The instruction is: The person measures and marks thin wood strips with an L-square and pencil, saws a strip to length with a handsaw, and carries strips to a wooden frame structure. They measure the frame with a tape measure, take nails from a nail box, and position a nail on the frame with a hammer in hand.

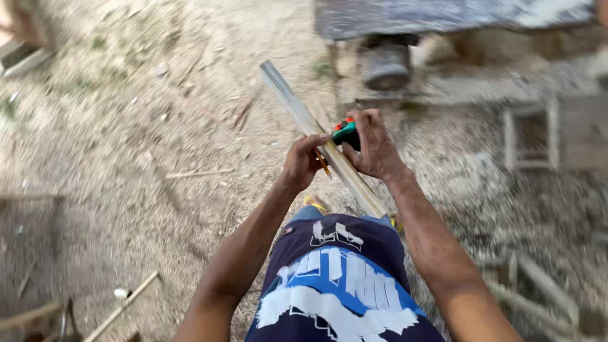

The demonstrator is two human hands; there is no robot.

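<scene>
Two hands meet over one long strip, seen from above against bare ground.

Ground: sandy soil (158, 114) strewn with wood chips and shavings fills most of the view, blurred by camera motion.

Bench: a grey, worn slab (443, 16) runs along the top edge, with a dark round part (386, 63) hanging under it.

Frame: a small pale wooden frame (532, 136) stands on the ground at right, well apart from the hands.

Shirt: a dark shirt with a blue and white print (335, 285) fills the bottom centre.

Strip: a long pale strip (288, 95), wood or metal I cannot tell, slants from upper left down toward the person's waist; both hands grip it near its middle and its upper end juts free above the ground.

Loose sticks: a thin stick (123, 304) lies at lower left; another (199, 172) lies left of the hands, apart from them.

Left hand: the left hand (303, 161) is curled around the strip from the left side, and also pinches a pencil.

Right hand: the right hand (373, 145) is closed around a tape measure and presses it against the strip's right edge.

Tape measure: the green and black tape measure (346, 132), with an orange-red patch, sits just beside the strip, mostly covered by fingers.

Pencil: an orange pencil (323, 164) points downward from the left fingers, touching the strip.
</scene>
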